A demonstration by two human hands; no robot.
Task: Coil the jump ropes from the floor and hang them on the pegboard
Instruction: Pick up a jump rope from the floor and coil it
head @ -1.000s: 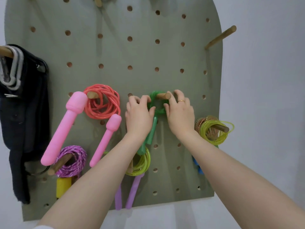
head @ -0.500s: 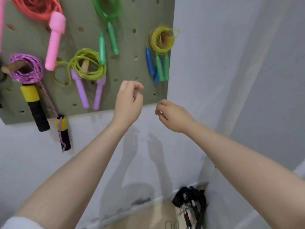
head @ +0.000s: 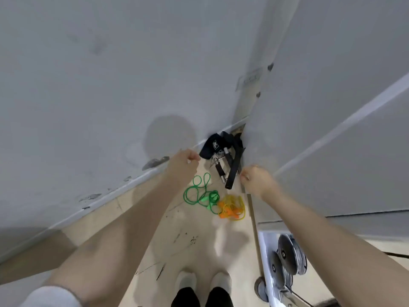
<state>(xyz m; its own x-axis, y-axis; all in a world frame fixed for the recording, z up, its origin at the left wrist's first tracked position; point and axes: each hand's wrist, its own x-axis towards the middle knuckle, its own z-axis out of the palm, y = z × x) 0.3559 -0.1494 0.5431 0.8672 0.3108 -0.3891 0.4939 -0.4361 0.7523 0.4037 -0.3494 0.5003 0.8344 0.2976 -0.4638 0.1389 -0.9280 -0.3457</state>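
I look straight down at the floor by the wall. A green jump rope [head: 199,193] lies loose on the beige floor, its green handles beside a yellow rope with orange handles [head: 232,209]. My left hand [head: 182,166] hangs above and left of the green rope, fingers loosely curled, holding nothing. My right hand [head: 257,179] hovers to the right of both ropes, also loosely curled and empty. The pegboard is out of view.
A black pile of straps, handles and metal clips [head: 225,156] sits in the corner behind the ropes. A white rack with metal weight plates [head: 285,260] stands at the lower right. My feet [head: 203,282] are just below the ropes.
My view has swung down from the pegboard to the floor. Both hands left the green rope on its peg and dropped, empty, toward the ropes on the floor.
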